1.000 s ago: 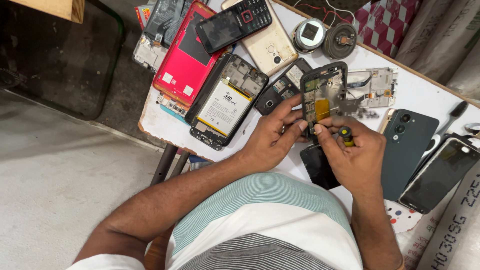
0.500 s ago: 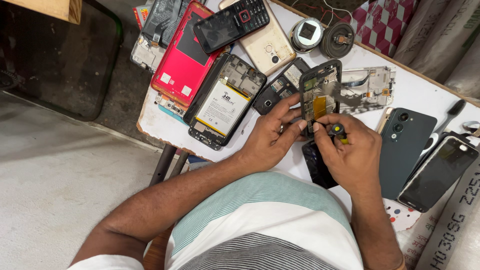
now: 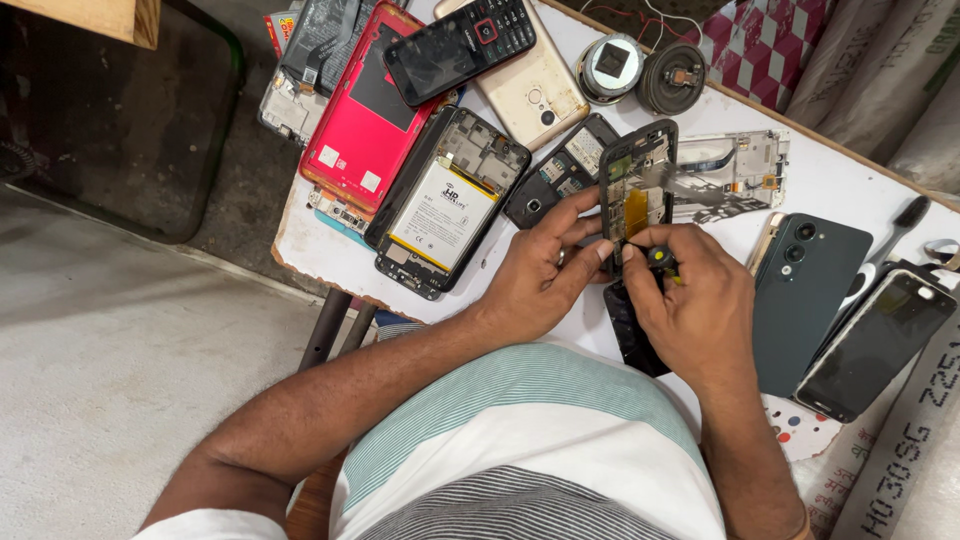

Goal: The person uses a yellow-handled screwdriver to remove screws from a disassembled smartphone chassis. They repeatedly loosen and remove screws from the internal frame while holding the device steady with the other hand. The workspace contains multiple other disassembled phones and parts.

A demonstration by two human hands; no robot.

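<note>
My left hand [image 3: 545, 270] steadies an opened black phone frame [image 3: 637, 180] with an exposed circuit board and a yellow strip, fingers pressed against its lower left edge. My right hand [image 3: 695, 300] is closed around a small screwdriver with a black and yellow handle [image 3: 660, 258], its tip hidden against the bottom of the frame. A dark phone screen [image 3: 630, 330] lies partly under my right hand.
On the white table [image 3: 310, 250] lie an opened phone showing its battery [image 3: 445, 205], a red phone back [image 3: 365, 110], a black keypad phone [image 3: 460, 45], a gold phone [image 3: 535, 90], a dark green phone [image 3: 805, 290], a black smartphone [image 3: 875, 345], a metal frame [image 3: 730, 175] and two round parts [image 3: 640, 70].
Both hands stay on the phone frame with only slight shifts. The view has moved a little.
</note>
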